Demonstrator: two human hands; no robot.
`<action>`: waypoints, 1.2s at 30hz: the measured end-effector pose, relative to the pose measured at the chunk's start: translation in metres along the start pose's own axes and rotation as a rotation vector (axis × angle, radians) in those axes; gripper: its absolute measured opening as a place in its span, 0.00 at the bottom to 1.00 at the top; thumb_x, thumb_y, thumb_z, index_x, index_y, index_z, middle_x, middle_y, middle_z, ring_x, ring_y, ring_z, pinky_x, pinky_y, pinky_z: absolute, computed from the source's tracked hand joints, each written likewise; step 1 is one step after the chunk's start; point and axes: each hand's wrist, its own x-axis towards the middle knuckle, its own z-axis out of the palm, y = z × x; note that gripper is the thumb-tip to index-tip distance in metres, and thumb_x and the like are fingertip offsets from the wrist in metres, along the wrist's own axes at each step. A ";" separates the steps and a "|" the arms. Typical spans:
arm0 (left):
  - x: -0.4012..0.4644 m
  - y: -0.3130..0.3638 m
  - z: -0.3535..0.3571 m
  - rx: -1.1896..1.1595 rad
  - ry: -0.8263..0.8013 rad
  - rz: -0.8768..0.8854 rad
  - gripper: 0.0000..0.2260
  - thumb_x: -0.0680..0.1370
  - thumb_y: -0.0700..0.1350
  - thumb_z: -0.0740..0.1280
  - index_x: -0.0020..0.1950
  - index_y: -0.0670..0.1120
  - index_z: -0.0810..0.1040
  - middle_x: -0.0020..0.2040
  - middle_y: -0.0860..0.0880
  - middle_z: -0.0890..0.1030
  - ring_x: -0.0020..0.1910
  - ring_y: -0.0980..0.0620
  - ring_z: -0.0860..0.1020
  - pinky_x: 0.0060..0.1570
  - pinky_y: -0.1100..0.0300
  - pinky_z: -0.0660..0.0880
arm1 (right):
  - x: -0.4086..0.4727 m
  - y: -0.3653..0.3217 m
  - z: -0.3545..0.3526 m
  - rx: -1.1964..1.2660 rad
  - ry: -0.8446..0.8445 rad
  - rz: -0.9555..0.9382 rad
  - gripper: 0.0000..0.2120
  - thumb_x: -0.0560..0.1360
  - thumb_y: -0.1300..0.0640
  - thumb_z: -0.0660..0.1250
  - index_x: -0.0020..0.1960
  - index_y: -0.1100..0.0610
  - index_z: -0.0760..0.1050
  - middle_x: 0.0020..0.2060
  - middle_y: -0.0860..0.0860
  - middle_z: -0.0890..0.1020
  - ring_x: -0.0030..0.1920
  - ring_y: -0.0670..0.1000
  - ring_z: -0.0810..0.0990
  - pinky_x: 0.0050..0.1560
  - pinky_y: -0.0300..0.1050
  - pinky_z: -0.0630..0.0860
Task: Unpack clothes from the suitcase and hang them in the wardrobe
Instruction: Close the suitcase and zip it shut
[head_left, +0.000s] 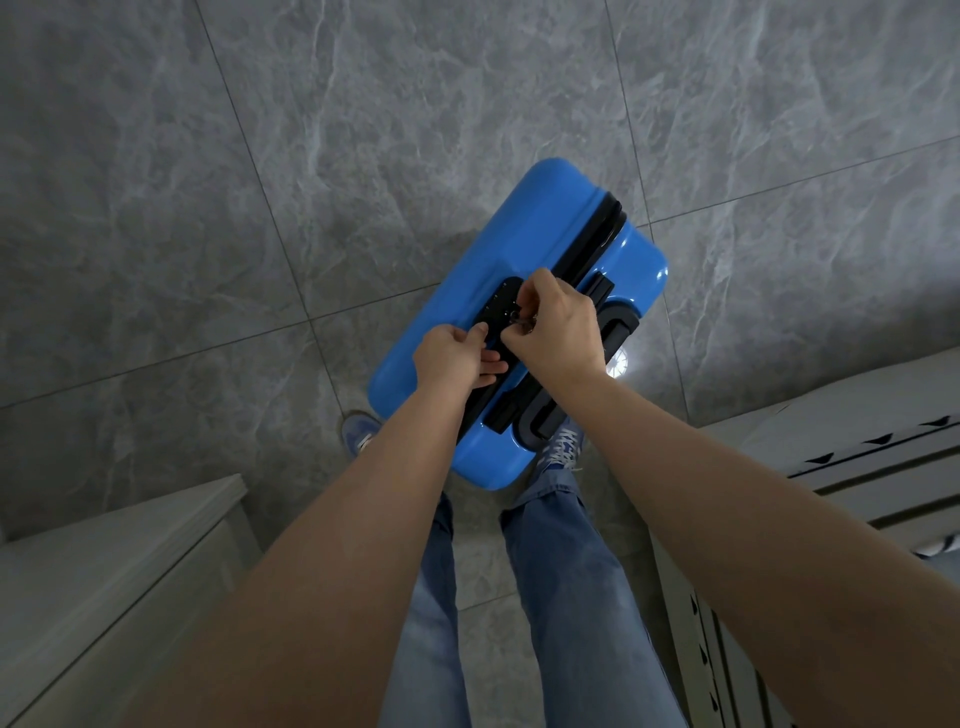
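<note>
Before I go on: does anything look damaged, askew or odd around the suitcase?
Nothing stands out. The blue suitcase stands upright and closed on the grey tile floor, shell unmarked. The right hand pinches the zipper pulls at the lock; the left hand rests beside it.

Dim, sharp; edges bowed — wide-angle

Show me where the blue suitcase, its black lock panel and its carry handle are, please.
blue suitcase (524, 228): head view, on the bare blue shell.
lock panel (500, 304): head view, on the black plate left of the fingers.
carry handle (621, 325): head view, on the black loop's upper end.
</note>
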 end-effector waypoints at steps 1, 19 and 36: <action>0.000 0.000 0.000 -0.002 -0.001 0.002 0.10 0.82 0.46 0.64 0.49 0.39 0.73 0.38 0.42 0.82 0.34 0.48 0.84 0.37 0.55 0.82 | -0.002 0.001 0.001 0.022 -0.011 -0.038 0.09 0.65 0.62 0.68 0.44 0.57 0.72 0.36 0.49 0.76 0.36 0.51 0.76 0.43 0.52 0.78; 0.001 0.004 0.000 -0.001 -0.005 -0.010 0.10 0.82 0.45 0.62 0.44 0.41 0.71 0.37 0.43 0.81 0.32 0.50 0.82 0.36 0.57 0.81 | -0.003 0.019 0.004 0.148 0.158 -0.119 0.02 0.75 0.65 0.70 0.48 0.61 0.79 0.42 0.51 0.80 0.40 0.46 0.79 0.42 0.40 0.79; 0.001 -0.002 0.003 0.078 0.044 0.048 0.10 0.83 0.45 0.62 0.53 0.38 0.73 0.38 0.44 0.82 0.31 0.52 0.82 0.37 0.59 0.82 | -0.002 0.021 0.009 -0.013 0.114 -0.170 0.05 0.76 0.68 0.64 0.41 0.64 0.75 0.39 0.57 0.75 0.32 0.55 0.74 0.32 0.51 0.76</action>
